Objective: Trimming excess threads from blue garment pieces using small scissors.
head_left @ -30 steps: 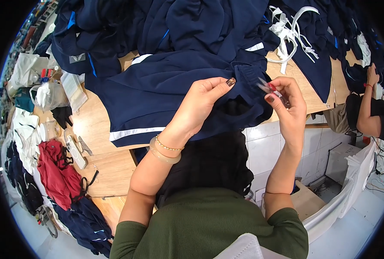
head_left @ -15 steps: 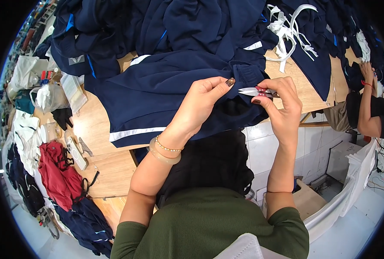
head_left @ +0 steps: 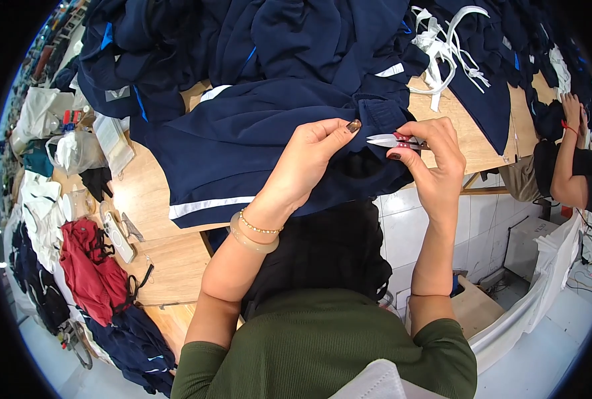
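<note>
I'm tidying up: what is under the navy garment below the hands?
The wooden table shows past the left edge of the navy garment, which seems to lie on it. Anything else beneath is covered by the cloth.

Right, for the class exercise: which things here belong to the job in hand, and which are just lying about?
In the job:
- red-handled snips, held in the right hand
- navy garment with a white stripe, spread beneath both hands

Apparently just lying about:
- red cloth bundle
- clear plastic bag
- white phone-shaped object
</note>
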The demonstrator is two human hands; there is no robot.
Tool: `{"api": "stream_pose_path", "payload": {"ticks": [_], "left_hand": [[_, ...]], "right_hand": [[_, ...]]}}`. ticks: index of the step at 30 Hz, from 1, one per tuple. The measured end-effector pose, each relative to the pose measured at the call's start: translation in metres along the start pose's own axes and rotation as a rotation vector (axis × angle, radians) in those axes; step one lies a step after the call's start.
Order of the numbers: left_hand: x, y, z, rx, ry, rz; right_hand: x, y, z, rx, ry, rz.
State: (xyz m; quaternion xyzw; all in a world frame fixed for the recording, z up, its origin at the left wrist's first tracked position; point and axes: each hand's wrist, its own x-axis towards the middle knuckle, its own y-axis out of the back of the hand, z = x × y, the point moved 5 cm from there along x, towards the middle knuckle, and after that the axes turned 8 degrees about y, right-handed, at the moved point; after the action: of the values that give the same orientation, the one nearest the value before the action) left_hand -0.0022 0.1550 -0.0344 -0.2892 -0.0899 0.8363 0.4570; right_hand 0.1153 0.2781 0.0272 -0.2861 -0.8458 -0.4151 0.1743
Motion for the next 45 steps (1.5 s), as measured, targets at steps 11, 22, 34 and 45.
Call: {"api": "stream_pose_path", "payload": {"ticks": [11, 22, 34, 45], "left_hand": [[0.009, 0.007, -0.003, 0.044, 0.03, 0.018], [-0.037, 0.065, 0.008, 0.332, -0.449, 0.548], [-0.006, 0.035, -0.024, 0.922, -0.636, 0.431], [-0.006, 0.049, -0.009, 0.705, -0.635, 0.5]], "right_hand": [[-0.012, -0.003, -0.001, 1.058, -0.282, 0.351], [-0.026, -0.09, 0.087, 1.274, -0.57, 0.191], [-0.033, -0.086, 0.082, 1.325, -0.571, 0.155], [0.015, -0.048, 0.017, 0.138, -0.119, -0.124]]}}
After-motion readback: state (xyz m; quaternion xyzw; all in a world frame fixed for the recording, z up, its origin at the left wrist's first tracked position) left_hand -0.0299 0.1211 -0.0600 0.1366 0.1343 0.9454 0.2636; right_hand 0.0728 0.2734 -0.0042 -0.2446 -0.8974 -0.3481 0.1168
